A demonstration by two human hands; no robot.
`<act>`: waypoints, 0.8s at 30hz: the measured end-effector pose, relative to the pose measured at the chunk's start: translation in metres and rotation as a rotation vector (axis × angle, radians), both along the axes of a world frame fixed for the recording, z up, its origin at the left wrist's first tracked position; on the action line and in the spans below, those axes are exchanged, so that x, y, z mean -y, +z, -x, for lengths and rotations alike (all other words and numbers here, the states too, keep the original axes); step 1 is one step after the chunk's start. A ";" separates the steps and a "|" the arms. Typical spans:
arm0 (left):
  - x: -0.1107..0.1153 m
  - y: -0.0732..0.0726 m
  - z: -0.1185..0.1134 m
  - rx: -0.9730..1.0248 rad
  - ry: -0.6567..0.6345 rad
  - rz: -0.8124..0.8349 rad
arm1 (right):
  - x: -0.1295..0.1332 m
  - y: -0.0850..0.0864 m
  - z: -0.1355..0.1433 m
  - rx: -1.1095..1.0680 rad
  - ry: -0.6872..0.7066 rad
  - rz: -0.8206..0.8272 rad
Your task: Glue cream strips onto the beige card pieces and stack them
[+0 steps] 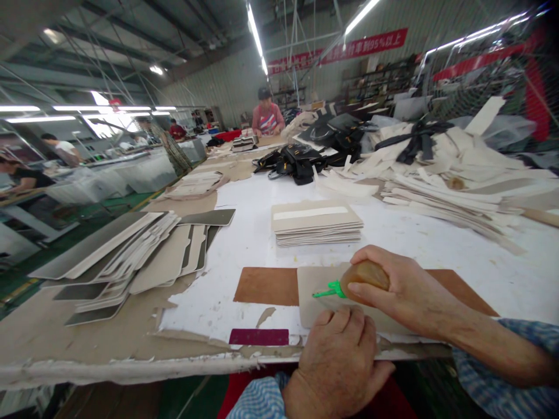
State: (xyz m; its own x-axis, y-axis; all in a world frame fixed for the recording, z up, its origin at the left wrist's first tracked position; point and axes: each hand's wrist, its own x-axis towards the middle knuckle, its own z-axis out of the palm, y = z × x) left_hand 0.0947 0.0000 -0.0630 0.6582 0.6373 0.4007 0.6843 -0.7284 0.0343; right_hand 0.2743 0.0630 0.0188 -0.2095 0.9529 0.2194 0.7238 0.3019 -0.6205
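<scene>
My right hand [393,285] is wrapped round an amber squeeze bottle [363,280], probably of glue, with a green nozzle [329,290]. The bottle is tilted left and its tip is just over a beige panel [311,311]. My left hand [338,355] rests on the panel's near edge, its fingers side by side and its thumb out to the right. Part of the panel is hidden beneath both hands. Brown leather-like sheet [266,286] shows left and right of the panel. Beyond it stands a neat stack of beige panels [317,224], the top one bearing a white strip.
A maroon strip [259,337] lies by the table's front edge. Loose panels [144,256] spread on the left. Black straps and bags [301,157] and heaped off-white strips [445,180] cover the far right. A person [267,116] is at the table's far end.
</scene>
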 end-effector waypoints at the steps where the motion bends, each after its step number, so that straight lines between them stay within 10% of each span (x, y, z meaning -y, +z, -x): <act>1: 0.000 -0.001 0.000 0.004 0.003 -0.016 | 0.001 0.002 -0.001 0.006 0.011 0.010; 18: -0.001 0.003 0.001 -0.002 -0.001 -0.012 | 0.003 0.001 -0.006 -0.004 -0.084 0.001; 24: -0.004 -0.003 0.000 0.075 0.016 -0.143 | -0.009 -0.024 -0.020 -0.579 -0.258 0.116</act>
